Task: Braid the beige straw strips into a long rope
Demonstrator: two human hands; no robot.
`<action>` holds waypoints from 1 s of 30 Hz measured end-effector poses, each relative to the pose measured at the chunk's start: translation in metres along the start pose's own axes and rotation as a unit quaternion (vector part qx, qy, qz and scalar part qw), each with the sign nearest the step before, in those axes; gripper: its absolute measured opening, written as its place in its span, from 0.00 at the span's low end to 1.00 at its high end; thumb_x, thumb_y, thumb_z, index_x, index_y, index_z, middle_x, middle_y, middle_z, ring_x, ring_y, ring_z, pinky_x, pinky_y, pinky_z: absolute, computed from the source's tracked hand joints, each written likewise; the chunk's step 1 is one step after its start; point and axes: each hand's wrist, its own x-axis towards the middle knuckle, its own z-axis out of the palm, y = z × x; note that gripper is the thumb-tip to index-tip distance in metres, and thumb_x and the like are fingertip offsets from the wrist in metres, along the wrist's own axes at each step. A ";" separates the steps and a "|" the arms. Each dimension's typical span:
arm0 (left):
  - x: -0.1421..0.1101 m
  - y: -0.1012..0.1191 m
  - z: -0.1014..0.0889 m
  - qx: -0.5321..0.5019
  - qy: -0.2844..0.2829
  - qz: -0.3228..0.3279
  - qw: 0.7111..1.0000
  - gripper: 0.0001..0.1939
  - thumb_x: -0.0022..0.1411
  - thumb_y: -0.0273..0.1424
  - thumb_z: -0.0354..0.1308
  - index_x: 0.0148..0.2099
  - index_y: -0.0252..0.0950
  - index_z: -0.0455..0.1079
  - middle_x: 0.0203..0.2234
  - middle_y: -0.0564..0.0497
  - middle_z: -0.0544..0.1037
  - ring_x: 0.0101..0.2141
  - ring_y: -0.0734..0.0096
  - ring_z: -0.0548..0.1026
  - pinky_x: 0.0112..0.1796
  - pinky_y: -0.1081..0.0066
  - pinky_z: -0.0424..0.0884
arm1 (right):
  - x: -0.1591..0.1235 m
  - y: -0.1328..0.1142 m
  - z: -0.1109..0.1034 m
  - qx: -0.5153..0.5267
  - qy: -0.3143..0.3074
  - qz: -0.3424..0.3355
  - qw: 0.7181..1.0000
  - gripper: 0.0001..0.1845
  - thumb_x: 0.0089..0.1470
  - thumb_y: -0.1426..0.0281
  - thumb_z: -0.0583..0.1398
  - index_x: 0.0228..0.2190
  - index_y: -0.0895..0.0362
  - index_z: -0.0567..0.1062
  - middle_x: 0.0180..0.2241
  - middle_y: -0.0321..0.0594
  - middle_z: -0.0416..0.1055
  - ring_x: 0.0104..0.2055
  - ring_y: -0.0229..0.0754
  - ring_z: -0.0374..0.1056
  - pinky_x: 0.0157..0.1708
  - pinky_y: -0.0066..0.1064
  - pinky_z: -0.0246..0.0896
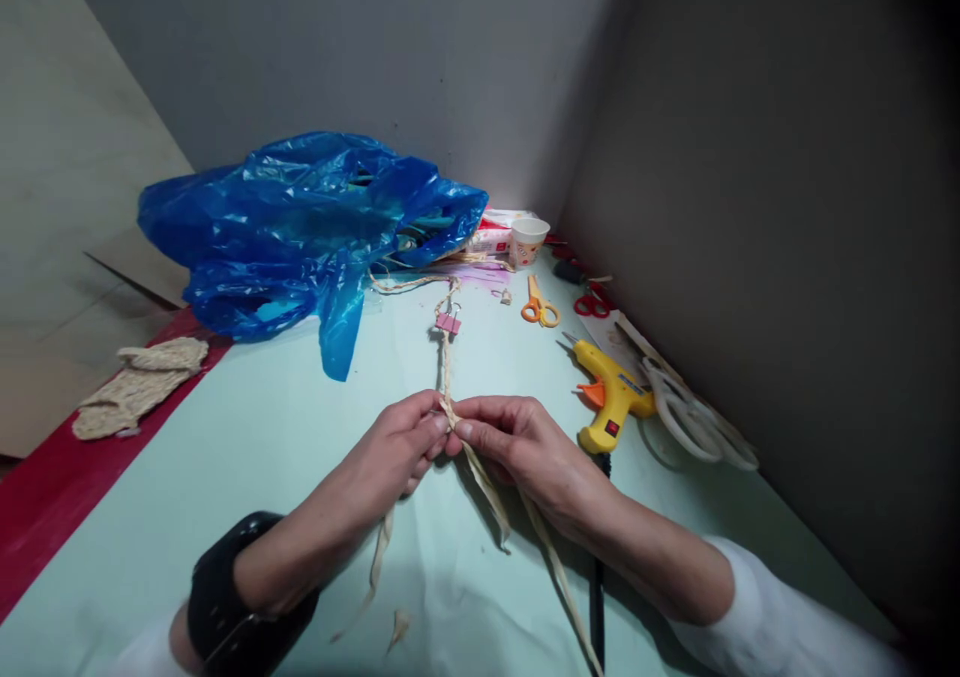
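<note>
On the near side of the pink binder clip (448,324), 2 bare hands are meeting at the end of a pale braided cord (447,362), which is running from the clip to the fingers. The left hand (401,444) is pinching the cord's near end between thumb and fingers; the right hand (525,447) is pinching it just beside, thumb and fingertips pressing narrowly together. Loose strands (487,497) (3 are showing) are trailing below the hands, away from the clip. A yellow glue gun (615,397) is lying right of the clip and nearer; orange scissors (532,309) are lying to the clip's right, slightly farther off. The step in hand seems to be crossing 1 strand over another; the next move is probably calling for a firm pinch and an even pull against the clip.
</note>
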 end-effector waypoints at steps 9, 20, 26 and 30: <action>-0.004 -0.004 0.000 0.081 0.058 0.046 0.994 0.10 0.59 0.35 0.53 0.28 0.36 0.64 0.15 0.61 0.56 0.17 0.79 0.50 0.20 0.74 0.46 | -0.005 0.002 -0.005 -0.265 0.018 -0.073 0.961 0.06 0.58 0.67 0.56 0.35 0.57 0.68 0.26 0.36 0.73 0.25 0.34 0.61 0.26 0.26 0.49; -0.002 -0.010 0.006 0.142 0.141 0.079 0.977 0.09 0.54 0.32 0.56 0.23 0.36 0.65 0.15 0.57 0.67 0.19 0.74 0.64 0.23 0.75 0.56 | -0.020 0.014 0.010 -0.648 0.107 -0.318 0.684 0.05 0.52 0.77 0.54 0.28 0.58 0.69 0.24 0.39 0.67 0.26 0.41 0.58 0.25 0.35 0.40; -0.002 -0.010 0.004 0.023 0.097 0.026 0.995 0.08 0.54 0.33 0.56 0.26 0.35 0.67 0.10 0.59 0.64 0.14 0.77 0.61 0.20 0.76 0.55 | -0.016 0.021 0.018 -0.658 0.142 -0.453 0.585 0.10 0.54 0.81 0.54 0.24 0.59 0.68 0.21 0.39 0.63 0.24 0.41 0.54 0.24 0.35 0.40; -0.005 -0.004 0.004 -0.035 0.085 0.026 0.995 0.11 0.51 0.35 0.60 0.24 0.34 0.65 0.12 0.59 0.65 0.13 0.82 0.58 0.17 0.78 0.47 | -0.017 0.020 0.025 -0.655 0.155 -0.488 0.555 0.11 0.55 0.80 0.53 0.24 0.59 0.69 0.21 0.39 0.62 0.25 0.41 0.53 0.25 0.35 0.39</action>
